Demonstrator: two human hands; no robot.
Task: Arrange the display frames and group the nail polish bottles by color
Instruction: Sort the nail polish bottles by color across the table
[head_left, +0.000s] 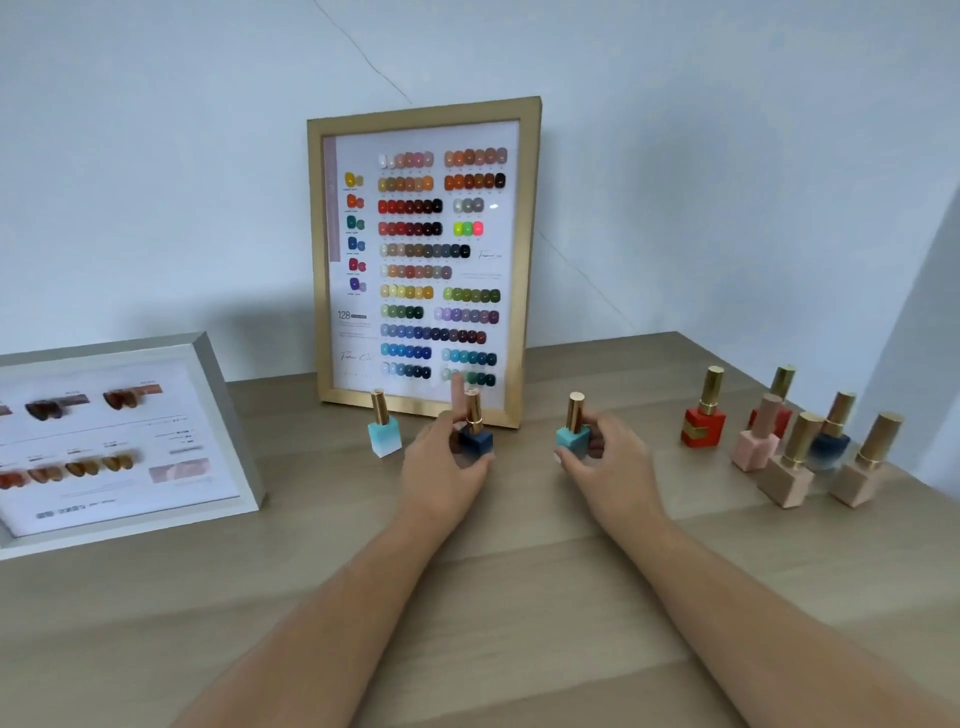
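A gold display frame (423, 111) with a colour chart leans upright against the wall. A silver display frame (223, 415) lies tilted at the left. My left hand (441, 467) grips a dark blue bottle (477, 441) in front of the gold frame, index finger raised. My right hand (608, 462) holds a teal bottle (573, 439). A pale blue bottle (384, 435) stands free to the left of my left hand. At the right stand a red bottle (704, 423), a second red one (779, 410) partly hidden, a pink bottle (756, 441), a dark blue round bottle (831, 441) and two beige bottles (789, 478) (862, 478).
Everything rests on a wooden table (519, 597) set against a pale wall (156, 182). The table's right edge runs close behind the group of bottles at the right.
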